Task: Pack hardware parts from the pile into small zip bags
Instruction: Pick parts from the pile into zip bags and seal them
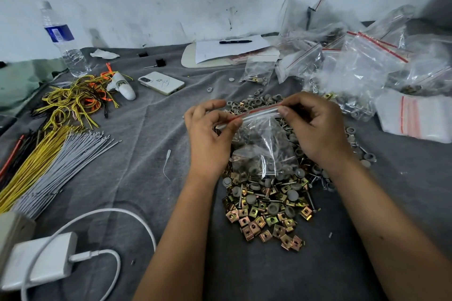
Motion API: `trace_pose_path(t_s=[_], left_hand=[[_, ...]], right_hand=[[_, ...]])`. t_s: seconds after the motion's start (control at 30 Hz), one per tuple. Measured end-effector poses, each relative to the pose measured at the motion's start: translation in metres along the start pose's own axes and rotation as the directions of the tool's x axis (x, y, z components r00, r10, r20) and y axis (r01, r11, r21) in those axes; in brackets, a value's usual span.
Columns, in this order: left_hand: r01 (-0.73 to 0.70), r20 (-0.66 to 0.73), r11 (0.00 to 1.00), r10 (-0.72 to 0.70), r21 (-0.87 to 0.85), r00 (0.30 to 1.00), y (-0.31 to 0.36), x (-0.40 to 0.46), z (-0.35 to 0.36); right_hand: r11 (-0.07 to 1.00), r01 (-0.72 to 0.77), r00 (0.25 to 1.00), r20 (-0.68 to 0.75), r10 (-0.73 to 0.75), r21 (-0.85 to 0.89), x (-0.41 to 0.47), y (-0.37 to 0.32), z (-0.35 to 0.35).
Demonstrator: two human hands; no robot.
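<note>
— What are the fingers doing?
— Left hand (208,129) and right hand (311,124) are pinching the red-striped top of a clear bag (263,149).
— And the bag?
— Holding grey caps and screws, hanging over the pile (266,212) on the cloth (137,166).

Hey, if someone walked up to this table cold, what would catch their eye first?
Probably the two hands at centre, the left hand and right hand pinching the red-striped top of a small zip bag holding parts. Under it lies the pile of brass clips and grey caps. A heap of filled bags sits at the back right, bundled yellow and grey wires on the left.
</note>
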State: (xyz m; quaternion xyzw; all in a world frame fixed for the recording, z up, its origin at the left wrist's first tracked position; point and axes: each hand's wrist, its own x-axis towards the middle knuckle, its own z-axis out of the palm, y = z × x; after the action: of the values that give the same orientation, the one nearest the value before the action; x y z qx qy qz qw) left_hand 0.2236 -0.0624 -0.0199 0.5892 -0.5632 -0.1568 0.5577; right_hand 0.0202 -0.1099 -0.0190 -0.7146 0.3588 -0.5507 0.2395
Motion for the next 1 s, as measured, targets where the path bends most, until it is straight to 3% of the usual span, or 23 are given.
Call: trace_pose_path(t_s=[0.17,0.33,0.53,0.73,1.0], left_hand=[[0.076,-0.007,0.994,-0.077,-0.08,0.997,-0.003,0.001,-0.001],[0.082,0.067,0.996,-0.08,-0.027,0.995,-0.002,0.002,-0.003],[0.01,0.012,1.0,-0.01,-0.001,1.0,-0.003,0.002,0.0],[0.124,-0.039,0.973,-0.134,-0.195,0.99,-0.014,0.004,-0.001],[0.009,-0.074,0.981,-0.024,-0.193,0.997,-0.014,0.005,0.0]], right_hand=[[0.999,-0.047,0.999,-0.022,0.048,0.027,0.001,0.004,-0.003],[0.996,-0.066,0.997,-0.039,0.068,0.062,0.001,0.005,-0.005],[0.995,-0.065,0.998,-0.017,0.066,0.076,0.001,0.004,-0.004],[0.99,-0.077,0.995,-0.055,0.084,0.118,0.002,0.002,-0.005],[0.985,-0.088,0.995,-0.037,0.094,0.147,0.002,-0.001,-0.004]])
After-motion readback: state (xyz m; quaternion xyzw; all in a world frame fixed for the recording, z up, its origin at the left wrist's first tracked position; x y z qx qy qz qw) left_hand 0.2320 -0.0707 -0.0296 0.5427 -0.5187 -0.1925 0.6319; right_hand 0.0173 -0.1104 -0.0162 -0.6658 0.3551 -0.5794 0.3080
